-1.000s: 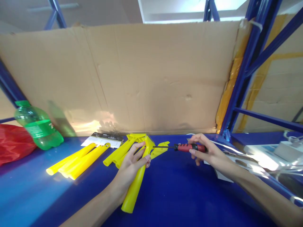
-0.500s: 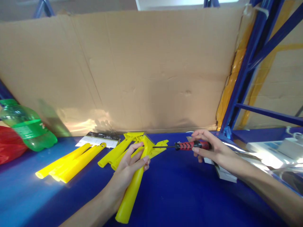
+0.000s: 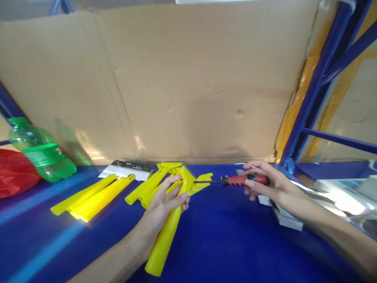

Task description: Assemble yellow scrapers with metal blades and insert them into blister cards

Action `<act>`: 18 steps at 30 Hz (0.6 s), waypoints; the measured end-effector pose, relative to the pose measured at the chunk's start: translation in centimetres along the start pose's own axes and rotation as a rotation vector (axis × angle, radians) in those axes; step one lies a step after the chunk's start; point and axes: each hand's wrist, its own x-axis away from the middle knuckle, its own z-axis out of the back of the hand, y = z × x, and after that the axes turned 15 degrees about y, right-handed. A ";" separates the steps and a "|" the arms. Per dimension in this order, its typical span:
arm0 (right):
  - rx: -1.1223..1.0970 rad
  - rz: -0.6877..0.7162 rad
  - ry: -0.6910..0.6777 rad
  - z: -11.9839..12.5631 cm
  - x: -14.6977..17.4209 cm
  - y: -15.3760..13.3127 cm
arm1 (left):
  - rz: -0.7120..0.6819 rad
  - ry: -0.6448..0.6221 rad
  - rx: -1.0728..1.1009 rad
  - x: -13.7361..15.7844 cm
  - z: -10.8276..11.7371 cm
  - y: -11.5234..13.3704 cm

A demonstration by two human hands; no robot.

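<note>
My left hand is closed around a yellow plastic scraper, its tube-like handle slanting down toward me and its head up. In my right hand is a screwdriver with a red and black handle, held between thumb and fingers. The thin dark shaft points left, and its tip meets the scraper head; the exact contact point is too small to make out. Behind the left hand lie several more yellow scrapers, partly hidden by it. Farther left rest several loose yellow handles side by side.
A green bottle leans at the left beside a red plastic bag. Black-and-white printed cards lie by the cardboard wall. White boxes sit under my right forearm, near the blue metal frame.
The view has shifted slightly, so most things sit a little farther right. My right fingers have shifted on the screwdriver handle, whose marked side looks turned. The left hand keeps its hold.
</note>
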 end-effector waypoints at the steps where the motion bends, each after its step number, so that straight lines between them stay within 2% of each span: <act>1: 0.018 -0.015 0.013 -0.1 0.0 0.1 | 0.003 0.000 0.008 -0.1 0.0 -0.1; 4: 0.151 -0.034 0.082 -0.4 0.0 0.5 | 0.001 -0.005 0.011 -0.1 0.0 -0.2; 6: 0.198 -0.012 0.075 -0.5 0.1 0.5 | -0.003 -0.005 0.002 0.0 0.0 -0.1; 12: 0.121 0.094 0.000 -0.1 0.2 0.0 | 0.010 -0.006 -0.013 -0.1 0.2 0.1; 18: 0.215 -0.014 0.048 -0.5 0.1 0.1 | 0.012 0.003 0.002 -0.3 0.3 -0.2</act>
